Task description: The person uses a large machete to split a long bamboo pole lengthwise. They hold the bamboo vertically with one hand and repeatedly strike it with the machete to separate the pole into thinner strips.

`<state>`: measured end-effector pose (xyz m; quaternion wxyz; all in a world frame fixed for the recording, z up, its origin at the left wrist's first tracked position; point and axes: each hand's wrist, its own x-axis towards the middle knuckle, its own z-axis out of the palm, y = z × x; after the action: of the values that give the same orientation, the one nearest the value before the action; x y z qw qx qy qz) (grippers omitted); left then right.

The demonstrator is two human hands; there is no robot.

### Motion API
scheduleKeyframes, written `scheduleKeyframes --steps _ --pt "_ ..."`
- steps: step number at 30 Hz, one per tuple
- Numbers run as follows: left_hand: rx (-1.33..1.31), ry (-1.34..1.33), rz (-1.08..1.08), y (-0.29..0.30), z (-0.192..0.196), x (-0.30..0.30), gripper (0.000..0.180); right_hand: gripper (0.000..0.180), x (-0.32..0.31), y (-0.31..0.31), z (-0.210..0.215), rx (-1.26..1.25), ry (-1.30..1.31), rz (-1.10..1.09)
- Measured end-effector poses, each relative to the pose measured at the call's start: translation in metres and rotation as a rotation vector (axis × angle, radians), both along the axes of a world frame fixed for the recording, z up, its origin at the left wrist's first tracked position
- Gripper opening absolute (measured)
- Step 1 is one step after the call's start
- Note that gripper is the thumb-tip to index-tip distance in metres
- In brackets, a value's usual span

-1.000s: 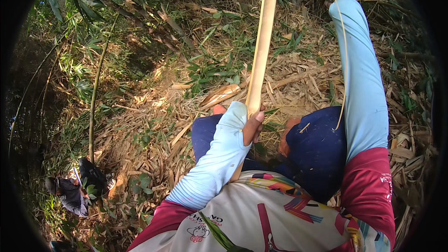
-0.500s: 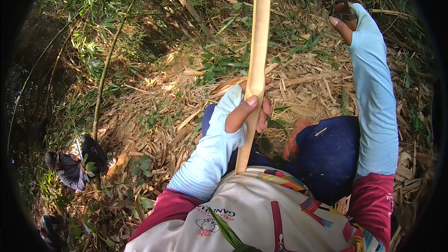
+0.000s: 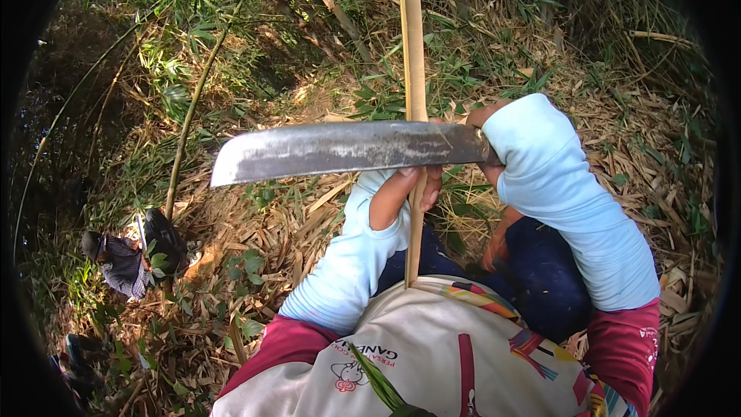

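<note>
A long pale bamboo pole [image 3: 413, 62] stands nearly upright in front of me, running from my chest to the top edge. My left hand [image 3: 401, 193], in a light blue sleeve, is closed around the pole at mid height. My right hand [image 3: 488, 125] grips the handle of a broad machete. Its grey, worn blade [image 3: 340, 150] lies flat across the pole, pointing left, just above my left hand. The handle is hidden inside my fist.
Dry bamboo leaves and husks [image 3: 278, 239] cover sloping ground. Green shrubs and thin stems [image 3: 193, 100] grow at the left and top. Another person [image 3: 123, 259] in dark clothes crouches at the lower left, well away from me.
My right arm swung down from high at the right, bringing the machete across the pole. My left hand stayed closed on the pole, which now stands more upright.
</note>
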<state>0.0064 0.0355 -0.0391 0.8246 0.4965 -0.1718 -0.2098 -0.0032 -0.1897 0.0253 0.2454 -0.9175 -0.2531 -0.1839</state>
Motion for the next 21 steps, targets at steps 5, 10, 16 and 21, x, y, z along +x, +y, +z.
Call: scheduleKeyframes --steps 5,10,16,21 --pt "0.278 -0.088 0.063 0.006 0.016 -0.005 0.08 0.04 -0.009 0.017 0.003 -0.206 0.041 0.003" --pt "0.303 -0.164 0.077 -0.002 0.038 -0.027 0.097 0.021 -0.007 0.016 -0.006 -0.22 -0.127 -0.014" --pt "0.343 -0.271 0.123 -0.007 0.028 -0.031 0.098 0.015 -0.009 0.018 -0.009 -0.228 -0.149 -0.054" --pt "0.436 -0.399 0.171 -0.011 0.023 -0.032 0.094 0.015 -0.013 0.016 -0.01 -0.213 -0.171 -0.097"
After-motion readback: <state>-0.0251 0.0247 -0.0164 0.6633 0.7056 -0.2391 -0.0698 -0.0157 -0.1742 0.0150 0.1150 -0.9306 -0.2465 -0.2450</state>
